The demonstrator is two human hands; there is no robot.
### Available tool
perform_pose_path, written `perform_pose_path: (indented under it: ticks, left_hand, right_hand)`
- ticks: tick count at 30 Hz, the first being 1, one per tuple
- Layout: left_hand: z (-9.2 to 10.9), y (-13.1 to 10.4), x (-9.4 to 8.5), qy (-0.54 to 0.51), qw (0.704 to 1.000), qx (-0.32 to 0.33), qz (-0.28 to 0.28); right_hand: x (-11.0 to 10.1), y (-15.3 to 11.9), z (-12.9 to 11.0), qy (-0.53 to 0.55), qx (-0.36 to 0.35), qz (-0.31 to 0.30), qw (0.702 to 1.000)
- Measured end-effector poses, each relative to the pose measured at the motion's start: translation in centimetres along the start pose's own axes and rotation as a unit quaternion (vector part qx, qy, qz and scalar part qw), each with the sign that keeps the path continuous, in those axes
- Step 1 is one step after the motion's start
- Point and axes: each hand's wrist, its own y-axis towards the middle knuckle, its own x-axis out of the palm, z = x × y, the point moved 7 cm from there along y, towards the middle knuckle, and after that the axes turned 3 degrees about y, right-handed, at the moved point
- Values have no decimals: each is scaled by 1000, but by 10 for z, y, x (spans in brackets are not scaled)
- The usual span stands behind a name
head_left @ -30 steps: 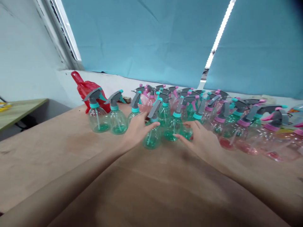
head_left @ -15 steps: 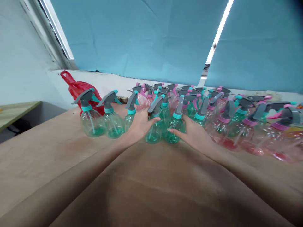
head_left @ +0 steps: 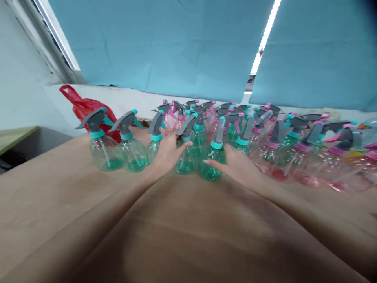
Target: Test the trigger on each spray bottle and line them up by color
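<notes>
My left hand (head_left: pixel 168 152) is wrapped around a clear green spray bottle (head_left: pixel 186 160) with a grey trigger head and turquoise collar. Its thumb lies over the bottle's near shoulder, while the other fingers are hidden behind. Around another green spray bottle (head_left: pixel 211 167), just to the right and slightly closer to me, curls my right hand (head_left: pixel 237 162). That thumb crosses the front of the bottle; the remaining fingers are out of sight. Both bottles stand upright on the brown tabletop (head_left: pixel 188 212). Left of my left hand are more green bottles, including one (head_left: pixel 134 155) with its trigger head turned right.
Several pink spray bottles (head_left: pixel 277 163) with pink collars crowd the right side. More pink and green bottles stand in rows behind my hands. A red plastic bag (head_left: pixel 91 106) sits at the back left, near the white wall ledge (head_left: pixel 126 96) under a blue covering (head_left: pixel 176 51).
The view has turned slightly, shifting everything leftward in the picture. The bottle in my left hand has moved a little away from me, and a small gap shows between the two held bottles.
</notes>
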Motion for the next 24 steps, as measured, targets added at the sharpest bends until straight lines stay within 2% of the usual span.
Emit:
perform_pose_path:
  ticks: [6,10,12,15,17,20,22,24]
  left_hand:
    - [12,-15,-4,9,1000,13,-2]
    - [22,-40,-20,50,998,27,-2]
    - [26,-56,-27,110,993,38,-12]
    - [30,-74,-29,124,992,4,-27]
    - [40,-81,-19,63,996,-20,-64]
    - [72,-87,6,-62,989,-20,-133]
    - [98,-90,19,-123,980,-7,-156]
    - [125,-93,25,-170,974,22,-148]
  right_hand:
    - [-1,-11,1,3,-28,-24,999]
    - [-5,-16,-2,-5,-38,-31,999]
    - [-8,-24,-5,-7,-31,-39,999]
    - [-14,-45,-12,13,-18,-50,998]
    - [-19,-64,-17,44,-18,-43,998]
    - [-24,-94,-21,73,-29,-42,996]
    - [-29,-111,-23,66,-53,-31,996]
    - [-36,-124,-23,54,-81,-10,995]
